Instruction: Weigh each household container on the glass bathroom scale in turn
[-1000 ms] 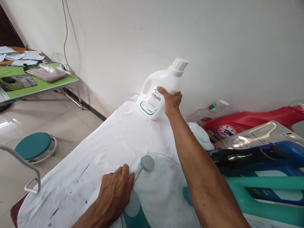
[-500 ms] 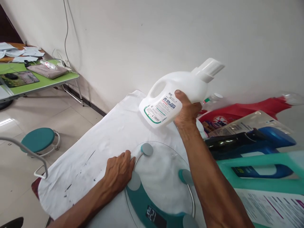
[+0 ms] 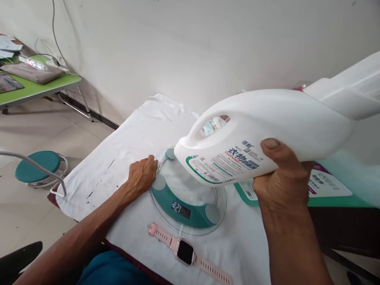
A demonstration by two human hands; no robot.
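Note:
In my right hand is a big white laundry detergent bottle, gripped round its body and tilted on its side in the air. Its capped end points to the upper right, and its bottom and handle hole face left. My left hand has its fingers curled at the left rim of a round glass scale with a teal panel and a lit display. The bottle hides the scale's far right part. Just in front of the scale lies a pink-strapped smartwatch.
A white cloth with dark marks covers the table. A green-and-white jug is partly behind my right hand. On the left are a teal stool and a green folding table. A wall rises behind.
The detergent bottle has come nearer and moved right in my right hand. My view has shifted, bringing the smartwatch into sight. My left hand stays at the scale's rim.

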